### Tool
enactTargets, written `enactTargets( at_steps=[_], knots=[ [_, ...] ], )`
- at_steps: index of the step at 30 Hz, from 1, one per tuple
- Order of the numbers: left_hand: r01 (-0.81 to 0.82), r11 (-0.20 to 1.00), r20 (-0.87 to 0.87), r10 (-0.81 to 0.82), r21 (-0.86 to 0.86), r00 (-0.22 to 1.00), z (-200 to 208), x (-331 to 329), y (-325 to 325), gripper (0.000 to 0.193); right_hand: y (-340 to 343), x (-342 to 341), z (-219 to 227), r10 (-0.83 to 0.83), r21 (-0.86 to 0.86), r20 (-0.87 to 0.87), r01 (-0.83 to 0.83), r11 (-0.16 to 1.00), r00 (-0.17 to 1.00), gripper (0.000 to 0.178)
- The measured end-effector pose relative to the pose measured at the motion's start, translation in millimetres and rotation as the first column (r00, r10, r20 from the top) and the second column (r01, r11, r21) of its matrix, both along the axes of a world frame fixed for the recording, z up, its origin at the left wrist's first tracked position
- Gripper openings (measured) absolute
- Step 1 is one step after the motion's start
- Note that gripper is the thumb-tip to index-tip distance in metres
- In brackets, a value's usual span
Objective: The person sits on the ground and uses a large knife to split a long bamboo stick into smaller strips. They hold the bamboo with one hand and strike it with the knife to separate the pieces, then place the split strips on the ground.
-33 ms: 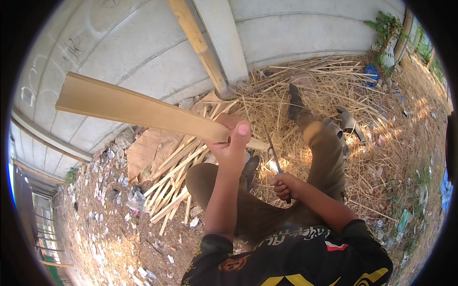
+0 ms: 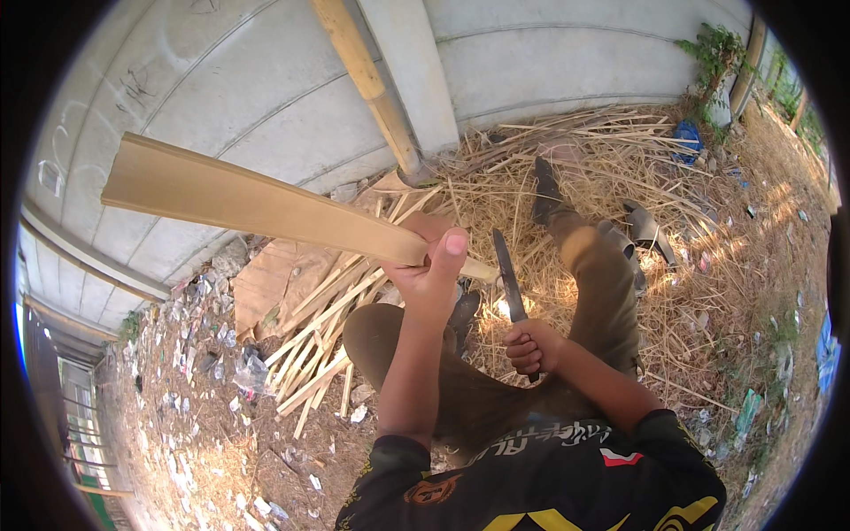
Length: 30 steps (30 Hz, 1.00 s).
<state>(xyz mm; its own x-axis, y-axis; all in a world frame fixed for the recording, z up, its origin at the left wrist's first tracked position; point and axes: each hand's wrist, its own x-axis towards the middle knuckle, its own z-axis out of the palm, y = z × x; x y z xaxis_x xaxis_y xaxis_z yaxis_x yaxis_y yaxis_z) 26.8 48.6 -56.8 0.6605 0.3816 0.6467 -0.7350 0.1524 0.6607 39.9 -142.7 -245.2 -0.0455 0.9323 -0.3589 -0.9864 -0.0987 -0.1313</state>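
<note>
My left hand is closed round a long, pale bamboo slat. The slat's wide end reaches up to the left, and its narrow tip shows just past my fingers. In my right hand is a knife with a dark, straight blade pointing up and slightly left. The knife's handle is mostly hidden in my fist. The blade stands just right of the slat's tip, with a small gap between them.
A pile of split bamboo strips lies left of my bent knee, beside a brown cardboard sheet. Shavings cover the ground around my outstretched leg. A bamboo pole leans at the grey wall. Litter is scattered at left.
The knife has turned in my right hand, so more of the blade's flat face shows, and its blade has moved right, away from the slat's tip. My left hand stays nearly still.
</note>
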Motion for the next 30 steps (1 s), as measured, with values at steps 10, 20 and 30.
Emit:
enactTargets(
  at_steps=[10, 20, 30],
  knots=[
    [-0.253, 0.967, 0.058, 0.253, -0.001, 0.966, 5, 2, -7, 0.038, 14, -21, 69, -0.235, 0.123, 0.963, 0.559, 0.820, 0.132, 0.031],
    [0.094, 0.994, -0.005, -0.094, -0.059, 0.996, 9, -1, 15, 0.041, 11, 16, -43, -0.073, -0.163, -0.036, 0.066, 0.984, 0.997, 0.035],
    [-0.038, 0.995, 0.001, 0.038, -0.091, 0.999, 10, -1, 13, 0.044, 38, -5, -30, 0.177, -0.241, 0.970, 0.579, 0.779, 0.166, 0.030]
  ],
)
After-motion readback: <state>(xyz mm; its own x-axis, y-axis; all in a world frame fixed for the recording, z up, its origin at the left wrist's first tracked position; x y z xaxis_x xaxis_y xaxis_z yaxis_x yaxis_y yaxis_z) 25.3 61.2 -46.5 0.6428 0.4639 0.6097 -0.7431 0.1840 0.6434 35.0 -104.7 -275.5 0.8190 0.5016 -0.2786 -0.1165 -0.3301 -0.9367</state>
